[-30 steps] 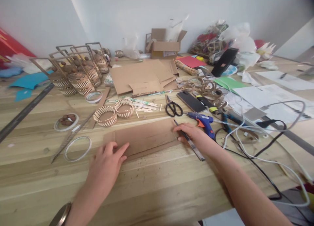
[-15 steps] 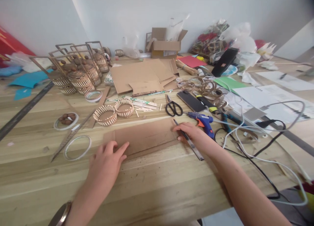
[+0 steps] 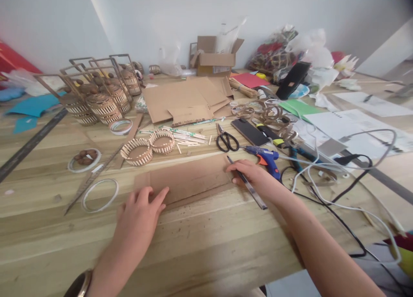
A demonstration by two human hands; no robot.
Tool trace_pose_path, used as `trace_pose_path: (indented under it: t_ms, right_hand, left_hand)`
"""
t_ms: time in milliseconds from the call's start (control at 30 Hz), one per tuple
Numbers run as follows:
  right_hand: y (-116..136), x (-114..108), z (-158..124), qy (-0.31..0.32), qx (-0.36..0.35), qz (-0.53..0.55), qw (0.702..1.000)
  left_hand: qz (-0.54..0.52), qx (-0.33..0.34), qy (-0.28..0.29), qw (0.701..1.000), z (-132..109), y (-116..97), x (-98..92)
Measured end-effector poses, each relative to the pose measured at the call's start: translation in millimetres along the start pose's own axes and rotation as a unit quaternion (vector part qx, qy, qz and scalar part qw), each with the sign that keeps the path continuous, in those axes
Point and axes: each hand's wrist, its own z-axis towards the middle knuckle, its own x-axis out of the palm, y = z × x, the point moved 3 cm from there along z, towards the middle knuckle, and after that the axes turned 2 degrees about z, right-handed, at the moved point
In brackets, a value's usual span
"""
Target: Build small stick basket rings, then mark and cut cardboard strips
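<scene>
A folded strip of brown cardboard [image 3: 190, 181] lies flat on the wooden table in front of me. My left hand [image 3: 142, 211] rests on its left end, fingers spread and pressing down. At the right end, my right hand [image 3: 250, 176] touches the cardboard's edge with its fingertips. A pen [image 3: 253, 191] is held slantwise in that same hand. Just beyond the strip stand two small rings of short wooden sticks [image 3: 137, 152]. Black-handled scissors [image 3: 227, 141] and a blue hot glue gun [image 3: 264, 156] lie past my right hand.
Several stick-built lanterns [image 3: 105, 103] stand at the back left. Flat cardboard sheets [image 3: 180, 97] and an open carton [image 3: 216, 65] sit behind. White and black cables [image 3: 322, 198] tangle on the right, near a phone [image 3: 250, 132]. Tape rolls [image 3: 100, 196] lie at left.
The view has shifted slightly, so the things on the table appear a little further left. Both hands keep their places on the cardboard, and the pen stays in my right hand.
</scene>
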Motion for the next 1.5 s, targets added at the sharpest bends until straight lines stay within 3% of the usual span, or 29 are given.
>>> trace_pose_path:
  t_ms: [700,1100,1233,1367,1500]
  right_hand:
    - [-4,0,3,-0.001,-0.040,-0.054,0.998]
    - [-10,2,3,-0.016,-0.049,-0.045,0.998]
    - [-12,3,4,-0.015,-0.053,-0.045,0.997]
    - [-17,3,4,-0.016,-0.047,-0.040,0.998]
    - [-21,3,4,-0.016,-0.041,-0.043,0.998]
  left_hand:
    - [0.024,0.032,-0.018,0.999,-7,-4,1.9]
    - [-0.023,0.039,0.012,0.999,-5,-2,-4.5]
    - [-0.062,0.112,-0.009,0.992,1,14,-0.1]
    - [-0.107,0.224,0.015,0.968,16,32,-4.1]
    - [-0.097,0.245,0.062,0.963,25,36,-20.1]
